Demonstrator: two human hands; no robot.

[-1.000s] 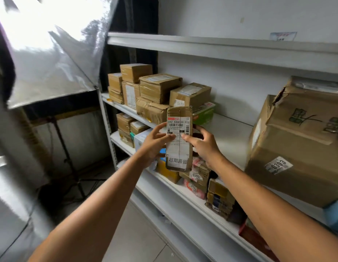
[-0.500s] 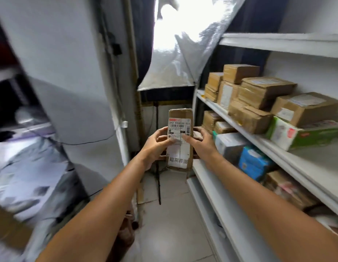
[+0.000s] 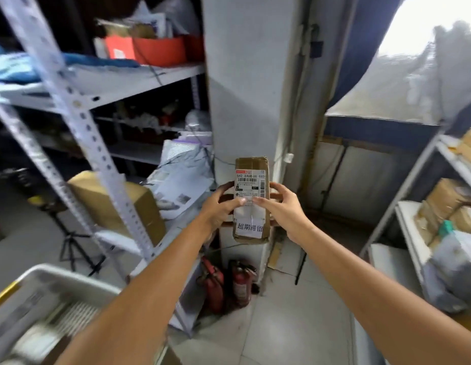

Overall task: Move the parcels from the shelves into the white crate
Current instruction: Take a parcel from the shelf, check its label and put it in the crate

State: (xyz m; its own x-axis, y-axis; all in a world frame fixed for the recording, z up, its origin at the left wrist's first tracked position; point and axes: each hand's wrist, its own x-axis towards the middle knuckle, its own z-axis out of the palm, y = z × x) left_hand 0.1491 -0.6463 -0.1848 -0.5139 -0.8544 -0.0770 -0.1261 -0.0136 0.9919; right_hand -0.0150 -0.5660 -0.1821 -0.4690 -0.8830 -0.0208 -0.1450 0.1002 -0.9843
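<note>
You have turned left off the white metal shelves [image 3: 407,225]; the white plastic crate [image 3: 60,273] now shows low-left. Your left hand [image 3: 218,209] and right hand [image 3: 279,206] pinch the long sides of the upright brown cardboard parcel [image 3: 251,201], held mid-air ahead. The crate lies down-left of it, on your left hand's side.

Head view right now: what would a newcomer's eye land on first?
First, the brown parcel with its white shipping label, held upright at centre frame, with the left hand and right hand gripping its sides. Next come the rim of the white crate at bottom left and the two red fire extinguishers low in the frame beneath the parcel.
</note>
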